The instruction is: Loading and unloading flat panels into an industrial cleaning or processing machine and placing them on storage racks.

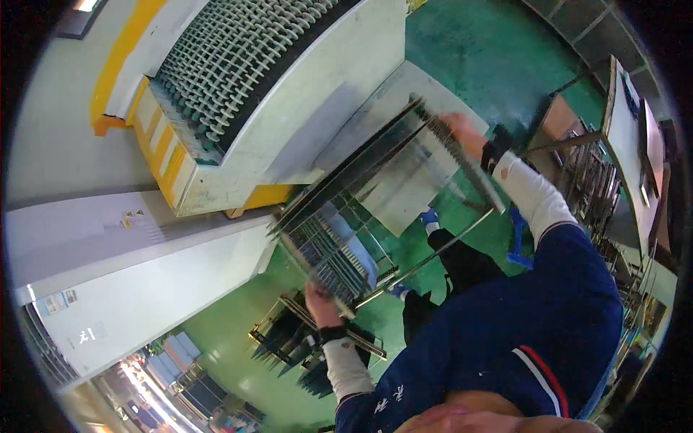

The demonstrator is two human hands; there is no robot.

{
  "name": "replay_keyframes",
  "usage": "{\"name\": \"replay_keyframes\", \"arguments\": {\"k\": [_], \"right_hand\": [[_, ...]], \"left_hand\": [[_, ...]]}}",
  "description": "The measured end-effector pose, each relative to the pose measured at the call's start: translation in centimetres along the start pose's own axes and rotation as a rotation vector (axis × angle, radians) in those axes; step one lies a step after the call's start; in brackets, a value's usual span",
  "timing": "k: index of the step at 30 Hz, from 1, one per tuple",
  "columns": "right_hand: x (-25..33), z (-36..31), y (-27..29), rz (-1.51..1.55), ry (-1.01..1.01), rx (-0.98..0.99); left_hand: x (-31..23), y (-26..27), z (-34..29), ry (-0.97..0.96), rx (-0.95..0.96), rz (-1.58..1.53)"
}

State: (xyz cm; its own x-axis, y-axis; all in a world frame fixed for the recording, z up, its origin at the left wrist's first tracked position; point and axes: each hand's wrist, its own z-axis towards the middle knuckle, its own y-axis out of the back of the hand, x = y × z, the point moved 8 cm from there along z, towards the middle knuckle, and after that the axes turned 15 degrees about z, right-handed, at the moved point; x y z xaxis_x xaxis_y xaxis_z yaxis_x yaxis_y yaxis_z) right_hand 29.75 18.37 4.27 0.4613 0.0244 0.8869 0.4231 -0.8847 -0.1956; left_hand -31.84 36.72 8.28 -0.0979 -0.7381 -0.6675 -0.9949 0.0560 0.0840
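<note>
I hold a slotted metal rack (471, 167) in front of my body with both hands, tilted and off the floor. My left hand (323, 307) is closed on its near-left end. At the opposite end, my right hand (465, 136) grips the toothed side; some of its fingers are hidden behind the frame. Thin dark panels (361, 162) stand in the slots along the far side, slightly blurred. Through the open frame I see the floor and a pale flat sheet (404, 189).
Ahead on the left stands a machine with a roller conveyor (238, 65), beside a long white cabinet (166, 289). Another rack with dark panels (289, 325) sits on the green floor by my left arm. A metal-framed table (626, 166) and many stacked racks (588, 173) are on my right.
</note>
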Motion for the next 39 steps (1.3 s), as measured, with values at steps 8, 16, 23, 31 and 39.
{"name": "replay_keyframes", "arguments": {"k": [8, 16, 23, 31, 39], "right_hand": [[7.6, 17.2, 3.4, -0.217, -0.192, 0.170], [12.2, 24.3, -0.4, -0.120, 0.000, 0.261], [11.0, 30.6, 4.8, -0.108, -0.131, 0.166], [12.0, 29.0, 13.4, -0.533, 0.194, -0.018], [10.2, 4.9, 5.0, -1.102, 0.723, 0.141]], "left_hand": [[4.0, -16.1, 1.3, -0.219, 0.326, 0.138], [2.3, -22.8, 2.4, 0.033, 0.084, -0.077], [2.4, -26.3, 5.2, -0.027, 0.090, -0.029], [2.2, -28.0, 4.7, -0.140, 0.125, 0.223], [2.4, -25.8, 5.0, -0.073, 0.077, 0.064]]}}
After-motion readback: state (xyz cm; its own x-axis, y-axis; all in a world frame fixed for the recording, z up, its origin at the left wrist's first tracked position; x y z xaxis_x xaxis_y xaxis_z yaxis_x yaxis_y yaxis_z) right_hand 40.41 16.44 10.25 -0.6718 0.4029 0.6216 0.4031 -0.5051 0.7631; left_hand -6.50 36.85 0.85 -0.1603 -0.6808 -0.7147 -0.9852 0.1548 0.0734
